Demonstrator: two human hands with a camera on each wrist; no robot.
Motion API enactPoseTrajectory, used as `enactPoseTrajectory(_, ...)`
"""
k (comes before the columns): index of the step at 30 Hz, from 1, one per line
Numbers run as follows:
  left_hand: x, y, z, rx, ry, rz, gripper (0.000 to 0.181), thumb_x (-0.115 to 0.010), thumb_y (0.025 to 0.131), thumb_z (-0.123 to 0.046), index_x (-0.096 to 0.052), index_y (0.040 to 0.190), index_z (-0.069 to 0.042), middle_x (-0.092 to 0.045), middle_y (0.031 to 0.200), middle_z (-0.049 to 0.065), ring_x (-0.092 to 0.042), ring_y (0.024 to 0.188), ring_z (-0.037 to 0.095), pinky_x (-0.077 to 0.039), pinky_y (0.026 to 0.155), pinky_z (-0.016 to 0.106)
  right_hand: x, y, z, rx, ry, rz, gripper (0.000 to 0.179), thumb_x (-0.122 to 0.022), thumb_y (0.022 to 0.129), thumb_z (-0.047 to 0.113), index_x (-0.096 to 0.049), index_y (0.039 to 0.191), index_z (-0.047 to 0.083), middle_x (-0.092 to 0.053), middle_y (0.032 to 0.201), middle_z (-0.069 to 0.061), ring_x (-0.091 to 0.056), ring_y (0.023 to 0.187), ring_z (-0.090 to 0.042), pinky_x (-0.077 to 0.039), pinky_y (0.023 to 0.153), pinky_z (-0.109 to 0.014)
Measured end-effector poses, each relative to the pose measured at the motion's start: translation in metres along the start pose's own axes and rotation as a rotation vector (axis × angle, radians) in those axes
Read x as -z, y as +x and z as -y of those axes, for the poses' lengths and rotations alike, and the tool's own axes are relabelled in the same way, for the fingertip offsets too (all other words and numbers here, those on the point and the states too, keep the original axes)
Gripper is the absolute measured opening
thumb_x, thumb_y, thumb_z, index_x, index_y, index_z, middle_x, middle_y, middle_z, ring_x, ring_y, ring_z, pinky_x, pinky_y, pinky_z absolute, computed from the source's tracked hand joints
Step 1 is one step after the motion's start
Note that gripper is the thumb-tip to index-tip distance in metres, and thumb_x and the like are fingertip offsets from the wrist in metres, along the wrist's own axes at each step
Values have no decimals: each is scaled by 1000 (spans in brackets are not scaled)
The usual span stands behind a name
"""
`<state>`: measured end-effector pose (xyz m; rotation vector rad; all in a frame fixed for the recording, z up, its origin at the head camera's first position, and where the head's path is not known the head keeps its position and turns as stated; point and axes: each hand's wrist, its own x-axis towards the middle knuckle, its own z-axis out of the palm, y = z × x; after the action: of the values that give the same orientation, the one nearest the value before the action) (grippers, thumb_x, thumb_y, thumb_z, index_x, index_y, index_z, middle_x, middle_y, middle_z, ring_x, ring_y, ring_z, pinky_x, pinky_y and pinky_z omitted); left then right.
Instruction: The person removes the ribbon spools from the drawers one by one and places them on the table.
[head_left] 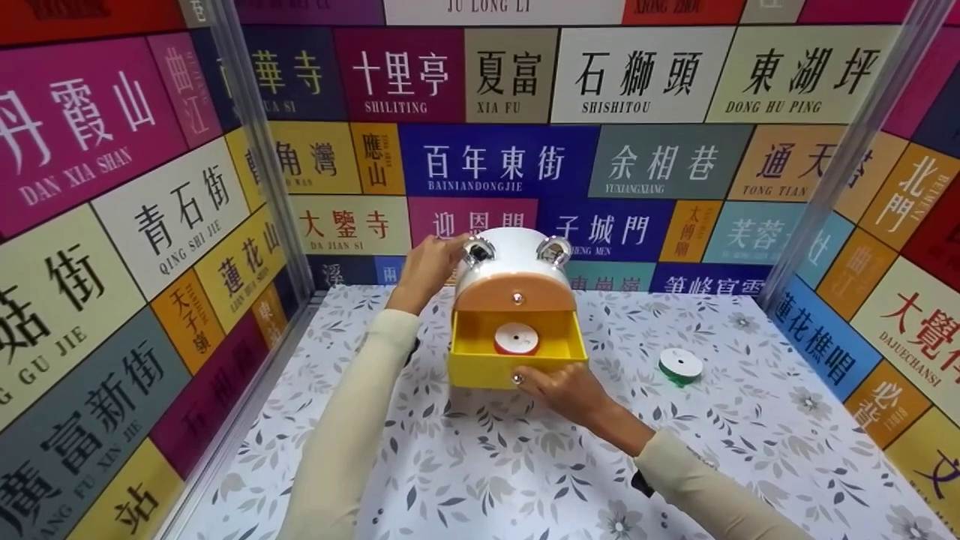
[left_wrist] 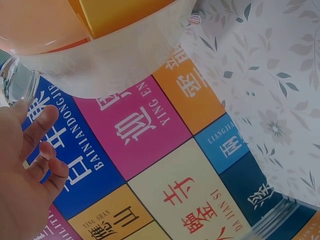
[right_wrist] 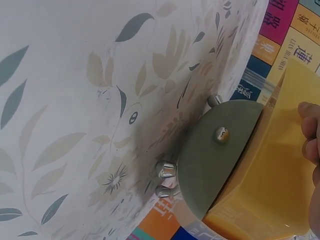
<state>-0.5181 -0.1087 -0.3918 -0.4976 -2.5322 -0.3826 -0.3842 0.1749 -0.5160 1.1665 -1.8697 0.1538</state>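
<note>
A small animal-shaped drawer box (head_left: 514,251) with a white rounded top and two shiny ring-like ears stands on the table. Its yellow drawer (head_left: 480,372) is pulled out, and a spool of red ribbon (head_left: 510,334) lies inside. My left hand (head_left: 429,274) reaches to the box's left ear (left_wrist: 31,82) and holds it with the fingertips. At the drawer's front, my right hand (head_left: 574,390) pinches around the small silver knob (head_left: 517,378). Above the yellow drawer is an orange drawer front (head_left: 487,291); the right wrist view shows a green front (right_wrist: 205,160) beneath it.
To the right of the box, a spool of green ribbon (head_left: 681,363) lies on the table. A leaf-and-flower cloth (head_left: 465,465) covers the tabletop. Colourful panels of place names (head_left: 499,161) wall in the back and both sides, with clear strips (head_left: 262,150) at the corners.
</note>
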Motion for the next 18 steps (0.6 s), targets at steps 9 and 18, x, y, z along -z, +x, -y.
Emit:
enactPoseTrajectory(9,-3,-2,-1,14,-12,25,39,-58,108,-32,-60,146,-39,-76,116,6,-67,99,28,-59,84,42,3,-6,2,-5,42,-20,25,-93,78,18,-73,92,14,-56,54,3,-59,40,-14,-47,42,-21)
enactPoseTrajectory(18,0,-1,1,-8,-12,-1,37,-60,107,-29,-64,144,-33,-77,110,11,-68,97,32,-59,83,45,10,-2,-4,-27,83,-63,33,-92,78,25,-80,107,19,-58,56,5,-52,39,-11,-45,42,-21)
